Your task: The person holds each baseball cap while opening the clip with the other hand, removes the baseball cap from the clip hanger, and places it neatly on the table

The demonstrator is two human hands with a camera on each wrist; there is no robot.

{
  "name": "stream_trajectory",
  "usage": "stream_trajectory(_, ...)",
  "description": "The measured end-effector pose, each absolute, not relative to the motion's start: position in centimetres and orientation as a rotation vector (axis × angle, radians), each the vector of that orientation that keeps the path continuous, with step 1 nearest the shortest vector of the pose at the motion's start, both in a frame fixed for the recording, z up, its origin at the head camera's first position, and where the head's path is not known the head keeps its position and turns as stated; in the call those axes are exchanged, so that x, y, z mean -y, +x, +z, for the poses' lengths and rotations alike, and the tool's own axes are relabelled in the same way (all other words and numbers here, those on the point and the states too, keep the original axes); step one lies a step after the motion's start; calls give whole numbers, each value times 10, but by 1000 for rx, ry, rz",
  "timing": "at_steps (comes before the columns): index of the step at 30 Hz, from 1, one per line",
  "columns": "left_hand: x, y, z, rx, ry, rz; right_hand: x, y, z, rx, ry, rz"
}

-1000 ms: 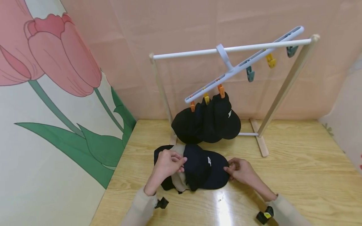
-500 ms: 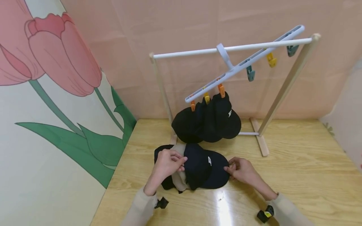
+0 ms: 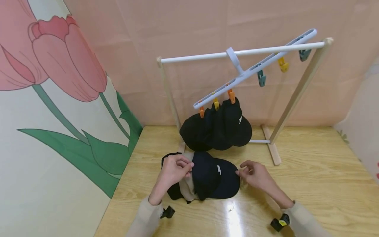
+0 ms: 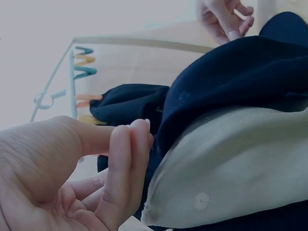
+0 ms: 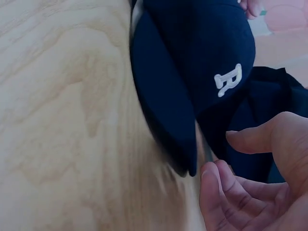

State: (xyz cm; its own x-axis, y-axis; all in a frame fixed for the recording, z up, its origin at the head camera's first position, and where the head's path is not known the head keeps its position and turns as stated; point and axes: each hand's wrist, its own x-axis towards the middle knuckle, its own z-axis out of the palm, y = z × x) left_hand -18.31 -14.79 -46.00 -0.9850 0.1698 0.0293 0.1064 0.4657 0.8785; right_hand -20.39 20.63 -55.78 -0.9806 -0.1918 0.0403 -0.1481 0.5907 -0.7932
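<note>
A navy cap [image 3: 207, 177] with a white letter on its front lies on the table, brim to the right. It overlaps a beige cap [image 3: 187, 184], and a black cap [image 3: 175, 192] shows at the left. My left hand [image 3: 175, 171] hovers over the beige cap by the navy crown; in the left wrist view its thumb and fingertips come together with no cloth visible between them. Just off the brim's tip is my right hand [image 3: 256, 176]. The right wrist view shows its thumb and fingers apart, with a gap to the navy cap [image 5: 192, 62].
Behind stands a rack with a white bar [image 3: 195, 57] and wooden legs. From it a tilted hanger [image 3: 245, 74] holds several dark caps [image 3: 217, 128] by orange and yellow clips at its left end. Its right-hand clips [image 3: 283, 65] hang with nothing in them. A tulip-painted panel [image 3: 65, 65] stands left.
The right hand has let go of the brim and drawn slightly away, its fingers parting. The left hand has shifted slightly up and left from the crown's edge. The caps stay in place.
</note>
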Motion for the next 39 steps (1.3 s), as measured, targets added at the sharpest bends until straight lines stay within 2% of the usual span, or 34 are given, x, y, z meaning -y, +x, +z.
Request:
stream_trajectory(14, 139, -189, -448, -2657, 388, 1614, -209, -204, -516, -2880, -419, -1419)
stream_trajectory(29, 124, -199, -435, -2730, 565, 1596, -210, -208, -495, -2936, -484, -1439)
stream_trajectory(39, 117, -203, -428, -2687, 574, 1644, -214, -212, -474, -3025, -585, -1490)
